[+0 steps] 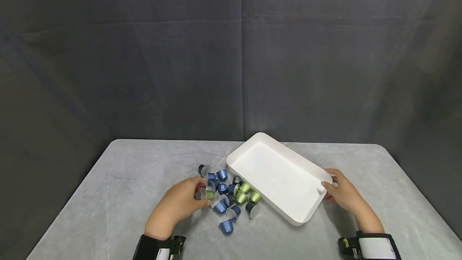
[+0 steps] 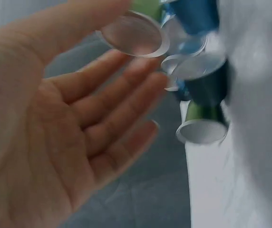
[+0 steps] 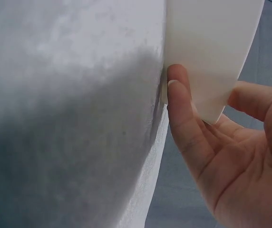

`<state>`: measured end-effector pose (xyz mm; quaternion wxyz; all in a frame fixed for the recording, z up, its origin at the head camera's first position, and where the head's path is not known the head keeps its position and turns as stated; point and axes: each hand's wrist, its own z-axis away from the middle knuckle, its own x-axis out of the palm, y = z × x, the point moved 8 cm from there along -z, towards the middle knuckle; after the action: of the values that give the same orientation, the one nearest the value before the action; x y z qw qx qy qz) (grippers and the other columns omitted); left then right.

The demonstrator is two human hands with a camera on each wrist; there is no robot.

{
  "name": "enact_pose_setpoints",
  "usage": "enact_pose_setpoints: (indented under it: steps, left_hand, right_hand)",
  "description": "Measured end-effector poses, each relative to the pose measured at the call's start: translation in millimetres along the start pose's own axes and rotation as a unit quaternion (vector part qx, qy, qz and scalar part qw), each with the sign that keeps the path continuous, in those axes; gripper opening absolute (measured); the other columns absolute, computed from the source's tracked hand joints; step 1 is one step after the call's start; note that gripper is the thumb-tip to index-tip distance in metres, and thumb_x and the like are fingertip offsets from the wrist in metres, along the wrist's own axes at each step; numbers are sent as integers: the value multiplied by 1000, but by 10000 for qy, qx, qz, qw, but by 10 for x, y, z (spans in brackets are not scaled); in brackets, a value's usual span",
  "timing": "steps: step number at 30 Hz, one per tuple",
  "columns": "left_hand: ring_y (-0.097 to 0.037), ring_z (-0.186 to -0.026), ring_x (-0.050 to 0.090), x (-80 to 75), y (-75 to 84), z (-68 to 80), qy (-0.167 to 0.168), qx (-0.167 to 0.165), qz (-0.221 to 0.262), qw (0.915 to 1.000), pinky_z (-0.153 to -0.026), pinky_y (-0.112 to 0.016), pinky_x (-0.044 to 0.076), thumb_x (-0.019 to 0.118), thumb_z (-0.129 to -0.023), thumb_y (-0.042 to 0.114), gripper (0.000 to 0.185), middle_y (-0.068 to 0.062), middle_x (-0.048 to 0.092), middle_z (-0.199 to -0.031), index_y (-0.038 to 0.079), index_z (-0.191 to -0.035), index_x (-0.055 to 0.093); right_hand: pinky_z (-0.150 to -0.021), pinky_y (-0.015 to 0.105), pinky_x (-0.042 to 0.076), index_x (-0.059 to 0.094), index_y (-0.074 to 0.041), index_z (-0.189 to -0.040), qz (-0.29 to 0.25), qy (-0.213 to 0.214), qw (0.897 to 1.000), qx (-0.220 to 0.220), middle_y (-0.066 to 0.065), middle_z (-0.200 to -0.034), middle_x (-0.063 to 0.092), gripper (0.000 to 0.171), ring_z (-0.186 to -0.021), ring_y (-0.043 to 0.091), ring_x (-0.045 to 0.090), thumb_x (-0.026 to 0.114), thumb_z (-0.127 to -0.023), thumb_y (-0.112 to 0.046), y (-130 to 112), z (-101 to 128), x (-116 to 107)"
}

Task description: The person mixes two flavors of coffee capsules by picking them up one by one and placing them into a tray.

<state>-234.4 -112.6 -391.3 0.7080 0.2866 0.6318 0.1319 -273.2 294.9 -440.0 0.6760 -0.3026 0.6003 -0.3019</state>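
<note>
You have a table [image 1: 108, 196] in front of you. On it, a tray [image 1: 278, 175] lies to the right, turned at a slant. A pile of cups [image 1: 225, 193] lies just left of the tray, touching its side. Your left hand [image 1: 178, 204] is at the pile's left edge. Your right hand [image 1: 343, 193] is at the tray's right corner.
</note>
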Motion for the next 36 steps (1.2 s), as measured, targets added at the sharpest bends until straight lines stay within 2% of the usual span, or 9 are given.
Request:
enact_pose_setpoints:
  steps: [3, 9, 12, 17, 21, 24, 29, 32, 36]
  left_hand:
    - [-18, -91, 61, 71, 80, -63, -28, 345, 281, 9990, -78, -39, 49, 82, -82, 26, 39, 3, 64, -98, 10, -115, 67]
    - [-19, -99, 59, 209, 260, -153, -22, 1019, 470, 9937, -79, -37, 50, 79, -86, 27, 38, 5, 62, -107, 13, -120, 66]
    - [-18, -101, 60, 303, 368, -188, -100, 1189, 487, 9917, -76, -35, 50, 77, -88, 26, 38, 6, 61, -113, 17, -123, 65]
    - [-13, -95, 59, 455, 589, -236, -250, 1382, 406, 9893, -71, -28, 49, 76, -89, 25, 38, 7, 58, -113, 18, -125, 65]
    - [-12, -88, 58, 526, 792, -272, -181, 1658, 148, 9859, -71, -26, 48, 75, -90, 26, 37, 8, 57, -107, 18, -124, 65]
    - [-12, -90, 59, 582, 936, -296, -71, 1858, -90, 9825, -74, -25, 49, 75, -90, 28, 36, 8, 59, -105, 18, -123, 66]
    - [-9, -92, 61, 686, 1209, -323, 271, 2057, -573, 9766, -77, -26, 50, 75, -89, 31, 35, 7, 62, -103, 18, -122, 68]
    - [-10, -90, 62, 776, 1370, -349, 533, 2196, -1046, 9685, -74, -26, 50, 76, -88, 35, 35, 7, 64, -99, 18, -119, 70]
    - [-10, -85, 61, 935, 1528, -383, 574, 2265, -1454, 9614, -70, -24, 48, 77, -86, 38, 33, 7, 64, -93, 18, -113, 72]
  right_hand:
    - [-64, 37, 58, 20, 19, -142, 5, -5, 10000, -11, 51, -131, 34, 54, -73, 26, 67, 48, -101, 0, -6, 9, -2]
    - [-65, 39, 58, 21, 19, -142, 51, 42, 10000, -67, 50, -129, 36, 54, -74, 27, 67, 49, -101, -1, -36, 3, -5]
    - [-65, 39, 57, 22, 19, -142, 98, 87, 9999, -47, 49, -128, 37, 53, -74, 26, 67, 49, -101, -1, -32, 7, -14]
    - [-64, 39, 57, 23, 18, -142, 183, 120, 9998, -37, 49, -128, 38, 52, -76, 26, 66, 49, -101, -2, -16, 9, -20]
    - [-66, 40, 56, 21, 18, -143, 192, 83, 9998, -58, 48, -128, 37, 53, -78, 26, 65, 48, -102, -3, -29, 10, -1]
    - [-66, 40, 56, 21, 18, -143, 254, 86, 9996, 4, 49, -128, 37, 53, -78, 26, 65, 48, -103, -4, -35, 13, 12]
    - [-67, 41, 56, 20, 18, -143, 272, 115, 9995, 82, 48, -128, 37, 53, -78, 27, 66, 47, -103, -4, -42, 1, 28]
    - [-67, 41, 56, 20, 18, -143, 242, 123, 9996, 83, 48, -127, 37, 52, -78, 27, 66, 47, -103, -3, -59, -8, 43]
    - [-67, 40, 56, 20, 18, -143, 244, 129, 9995, 133, 47, -127, 38, 53, -77, 26, 65, 47, -103, -3, -66, -5, 52]
